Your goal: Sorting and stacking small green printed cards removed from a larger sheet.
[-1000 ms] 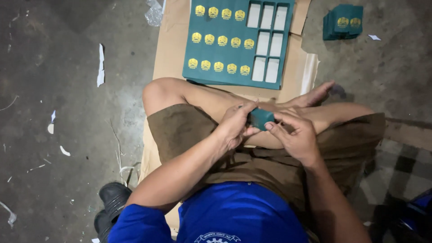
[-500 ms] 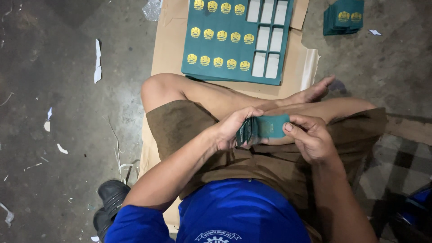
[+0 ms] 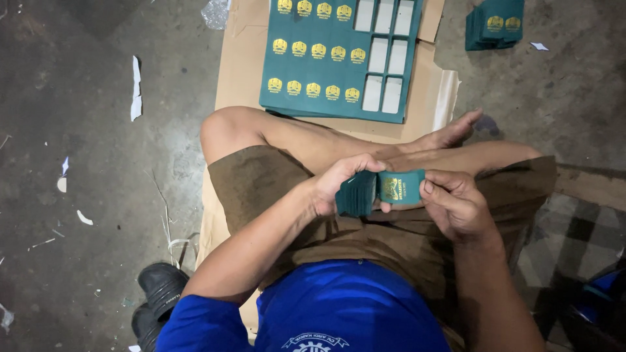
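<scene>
I sit cross-legged on cardboard and hold small dark green cards with gold emblems over my lap. My left hand grips a thick stack of these cards edge-on. My right hand pinches a single green card, face up, right next to the stack; my left fingers touch it too. Ahead of my knees lies a large green punched sheet with rows of gold-emblem cards and several empty white rectangular cut-outs on its right side.
A flattened cardboard sheet lies under the green sheet and me. Another pile of green cards sits on the concrete at top right. Paper scraps litter the floor to the left. A black shoe rests near my left elbow.
The cards were bunched tight between both hands a second ago. Now my right hand has drawn one card out to the right, face up, apart from the stack in my left hand.
</scene>
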